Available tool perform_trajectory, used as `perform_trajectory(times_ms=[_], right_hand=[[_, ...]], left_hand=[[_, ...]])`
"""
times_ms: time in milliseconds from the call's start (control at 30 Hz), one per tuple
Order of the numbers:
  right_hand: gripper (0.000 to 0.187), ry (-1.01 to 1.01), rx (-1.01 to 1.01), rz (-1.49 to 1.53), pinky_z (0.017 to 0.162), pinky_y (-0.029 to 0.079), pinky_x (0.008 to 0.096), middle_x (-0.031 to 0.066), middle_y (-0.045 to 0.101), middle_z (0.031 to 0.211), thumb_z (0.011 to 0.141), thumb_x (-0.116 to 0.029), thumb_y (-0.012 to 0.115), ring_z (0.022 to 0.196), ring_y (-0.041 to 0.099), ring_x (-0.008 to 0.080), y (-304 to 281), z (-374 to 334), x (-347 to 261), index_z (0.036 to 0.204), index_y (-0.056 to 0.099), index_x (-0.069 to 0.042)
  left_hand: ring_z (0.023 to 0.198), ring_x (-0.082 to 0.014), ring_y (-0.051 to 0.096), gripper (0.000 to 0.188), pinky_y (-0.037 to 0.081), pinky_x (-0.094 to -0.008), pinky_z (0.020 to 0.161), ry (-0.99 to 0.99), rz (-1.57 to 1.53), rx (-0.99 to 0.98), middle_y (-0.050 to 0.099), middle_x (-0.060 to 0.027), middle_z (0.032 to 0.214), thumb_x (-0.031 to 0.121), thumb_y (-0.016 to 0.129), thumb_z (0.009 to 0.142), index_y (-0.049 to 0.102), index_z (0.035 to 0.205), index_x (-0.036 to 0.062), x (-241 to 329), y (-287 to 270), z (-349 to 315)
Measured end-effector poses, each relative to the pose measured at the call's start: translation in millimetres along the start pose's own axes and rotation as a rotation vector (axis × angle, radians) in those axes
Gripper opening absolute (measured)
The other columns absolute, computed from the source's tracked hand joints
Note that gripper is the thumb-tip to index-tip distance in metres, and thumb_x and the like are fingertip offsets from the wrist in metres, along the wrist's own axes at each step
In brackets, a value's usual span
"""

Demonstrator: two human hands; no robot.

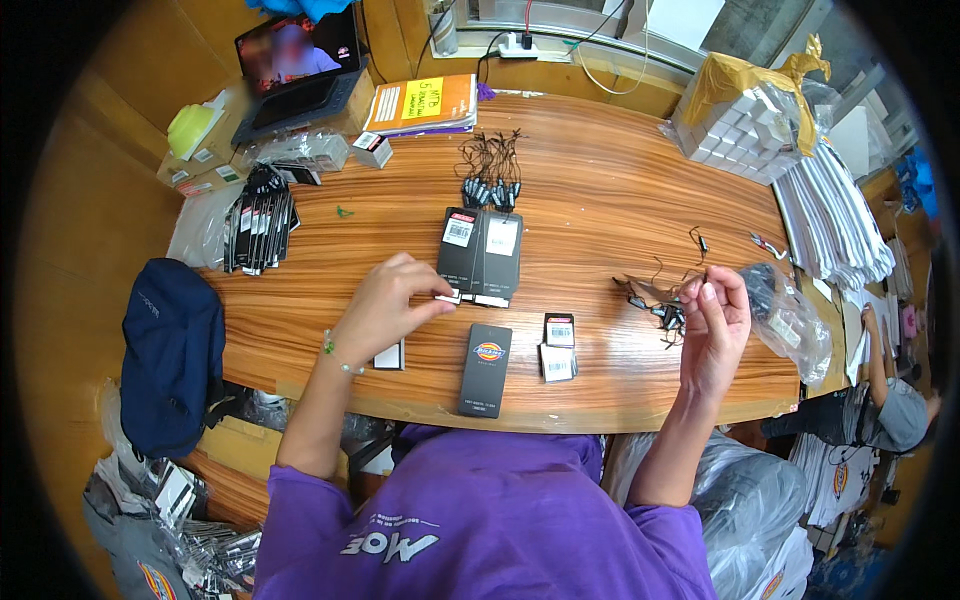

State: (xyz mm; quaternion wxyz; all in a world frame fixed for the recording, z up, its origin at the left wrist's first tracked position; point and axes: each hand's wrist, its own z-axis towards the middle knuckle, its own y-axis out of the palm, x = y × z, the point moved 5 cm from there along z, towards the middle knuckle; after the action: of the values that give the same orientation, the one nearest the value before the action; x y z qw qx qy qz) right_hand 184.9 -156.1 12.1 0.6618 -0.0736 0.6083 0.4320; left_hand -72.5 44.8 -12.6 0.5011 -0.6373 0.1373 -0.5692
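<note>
My left hand (385, 305) has its thumb and forefinger closed at the lower left corner of a pair of dark hang tag stacks (479, 262), apparently on a tag's edge. White stickers and black strings lie over those stacks. Bunched at their top are black hang tag strings (491, 180) with small grey plastic seals. My right hand (718, 320) pinches a black string, above a loose pile of similar strings (660, 312). Nearest me lies a single dark hang tag (484, 372) with a coloured logo. Small stickered tags (559, 348) sit right of it, and a white-faced card (390, 356) lies by my left wrist.
At the left are a bundle of strung tags (262, 225) and a blue bag (172, 355). A screen device (300, 60) and notebooks (424, 103) stand at the back. White boxes (740, 125), paper stacks (832, 215) and a plastic bag (795, 330) line the right. Another person (895, 415) is beyond.
</note>
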Motion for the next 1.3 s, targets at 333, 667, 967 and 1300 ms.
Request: perform_trajectory(times_ms=[333,667,967,1300], right_hand=[[0.014,0.052,-0.011,0.033,0.075,0.050,0.0344,0.0139,0.063,0.083,0.085,-0.002,0.055,0.077,0.061,0.0218,-4.1,-0.1,11.1,0.099,0.056,0.001],[0.010,0.089,-0.015,0.145,0.071,0.050,0.0327,0.0123,0.061,0.079,0.085,-0.004,0.056,0.073,0.060,0.0210,-2.4,1.0,11.9,0.094,0.055,-0.003],[0.012,0.072,0.026,0.033,0.067,0.048,0.0281,0.0088,0.059,0.078,0.080,0.003,0.059,0.070,0.059,0.0169,4.7,-0.9,5.3,0.091,0.055,-0.001],[0.026,-0.074,-0.119,-0.443,0.067,0.043,0.0207,0.0025,0.055,0.080,0.077,0.007,0.061,0.072,0.054,0.0077,37.8,-17.6,-9.9,0.096,0.047,-0.003]], left_hand=[[0.113,-0.0292,0.044,0.060,0.033,-0.0364,0.100,-0.356,0.068,0.055,0.049,-0.0123,0.118,0.015,0.072,0.067,0.049,0.122,0.0070,-67.2,-4.4,-47.3],[0.112,-0.0256,0.047,0.060,0.038,-0.0320,0.096,-0.245,0.144,0.027,0.047,-0.0108,0.121,0.004,0.072,0.064,0.051,0.120,0.0055,-65.5,-10.0,-47.0],[0.087,-0.0133,0.061,0.033,0.050,-0.0225,0.075,-0.169,-0.749,0.281,0.061,-0.0086,0.103,-0.006,0.058,0.080,0.054,0.112,-0.0015,20.0,-16.5,-4.1],[0.067,-0.0125,0.063,0.015,0.052,-0.0236,0.062,0.236,-0.489,0.224,0.066,-0.0091,0.077,0.005,0.069,0.076,0.064,0.088,-0.0023,122.7,37.4,73.2]])
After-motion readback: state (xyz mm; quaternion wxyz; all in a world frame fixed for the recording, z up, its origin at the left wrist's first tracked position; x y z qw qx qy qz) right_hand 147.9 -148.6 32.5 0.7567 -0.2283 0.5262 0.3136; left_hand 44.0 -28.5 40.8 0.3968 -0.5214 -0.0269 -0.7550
